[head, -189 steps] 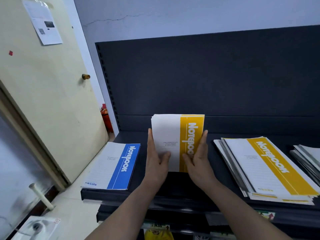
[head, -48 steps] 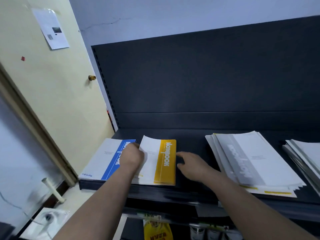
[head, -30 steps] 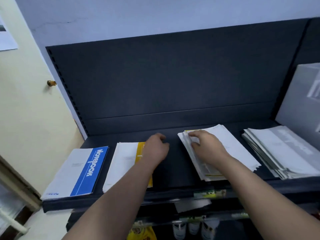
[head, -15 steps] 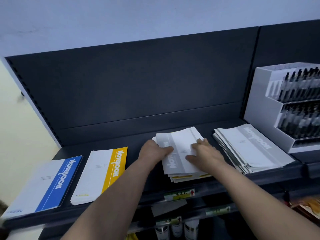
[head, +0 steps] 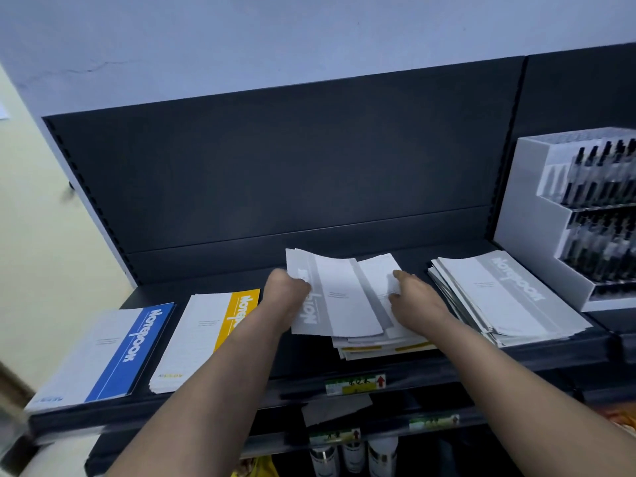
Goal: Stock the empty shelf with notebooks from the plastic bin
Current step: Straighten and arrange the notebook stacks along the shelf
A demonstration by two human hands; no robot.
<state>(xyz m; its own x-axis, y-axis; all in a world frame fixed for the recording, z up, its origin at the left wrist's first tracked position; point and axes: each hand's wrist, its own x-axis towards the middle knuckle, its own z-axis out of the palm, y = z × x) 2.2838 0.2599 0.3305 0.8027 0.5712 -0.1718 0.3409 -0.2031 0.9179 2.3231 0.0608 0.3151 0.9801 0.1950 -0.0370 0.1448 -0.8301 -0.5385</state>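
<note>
On the dark shelf (head: 206,404) lie four piles of notebooks. A blue-striped pile (head: 103,352) is at the far left, with a yellow-striped pile (head: 203,339) beside it. My left hand (head: 287,294) grips the left edge of a grey-striped notebook (head: 337,297) and holds it tilted above the mixed middle pile (head: 378,346). My right hand (head: 413,297) rests flat on that pile, fingers on a white cover. A grey-striped pile (head: 499,297) lies further right. The plastic bin is out of view.
A white tiered display of dark pens (head: 585,215) stands at the shelf's right end. The shelf's dark back panel (head: 275,173) rises behind. Price tags (head: 354,385) sit on the shelf front; bottles (head: 354,459) stand on a lower shelf. A cream wall (head: 34,235) is at left.
The view swung right from the yellow pile. Both hands moved onto the middle pile, and my left hand has lifted the top grey-striped notebook by its left edge.
</note>
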